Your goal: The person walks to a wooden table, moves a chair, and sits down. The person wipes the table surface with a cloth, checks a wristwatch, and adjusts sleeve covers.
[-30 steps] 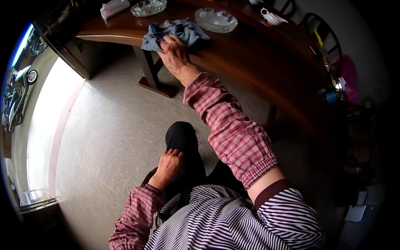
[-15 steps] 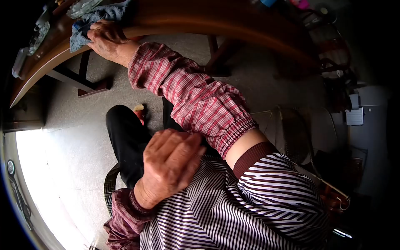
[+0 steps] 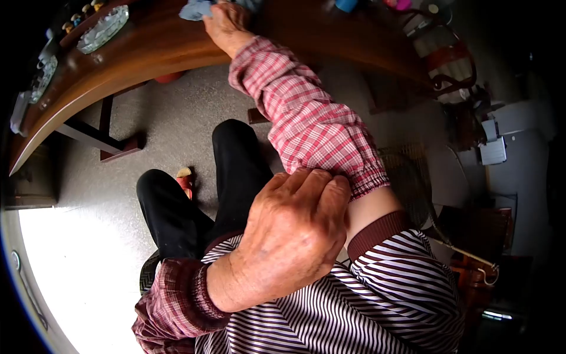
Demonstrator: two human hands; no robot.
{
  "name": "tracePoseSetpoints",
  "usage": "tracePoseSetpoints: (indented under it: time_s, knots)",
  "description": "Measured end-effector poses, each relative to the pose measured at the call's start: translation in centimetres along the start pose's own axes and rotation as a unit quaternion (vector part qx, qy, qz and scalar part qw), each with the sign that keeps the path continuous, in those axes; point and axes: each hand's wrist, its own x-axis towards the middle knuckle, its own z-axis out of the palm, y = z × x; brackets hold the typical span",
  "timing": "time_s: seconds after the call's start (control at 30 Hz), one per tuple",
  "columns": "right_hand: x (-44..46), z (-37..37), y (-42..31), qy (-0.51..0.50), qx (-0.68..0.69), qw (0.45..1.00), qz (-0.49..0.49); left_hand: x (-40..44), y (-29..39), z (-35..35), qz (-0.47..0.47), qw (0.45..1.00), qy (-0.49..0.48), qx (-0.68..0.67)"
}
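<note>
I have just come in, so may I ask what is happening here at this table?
A person's right hand is on a blue-grey cloth, on the wooden table. The left hand, curled, is raised in front of the right checked sleeve; I cannot tell whether it touches it. Glass dishes stand on the table, left of the cloth.
</note>
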Motion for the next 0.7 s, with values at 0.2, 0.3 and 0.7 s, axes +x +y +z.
tracePoseSetpoints:
  time_s: [0.2, 0.3, 0.7]
  knots:
    - [0.1, -0.5, -0.4, 0.034, -0.040, 0.997, -0.053, 2.5, -0.3, 0.5, 0.022, 0.991, 0.023, 0.132]
    - [1.1, -0.3, -0.2, 0.007, -0.068, 0.997, -0.040, 5.8, -0.4, 0.9, 0.048, 0.971, 0.040, 0.231]
    - [2.5, 0.2, 0.7, -0.076, -0.141, 0.987, -0.026, 8.1, 4.0, 2.8, 0.200, 0.940, -0.204, 0.186]
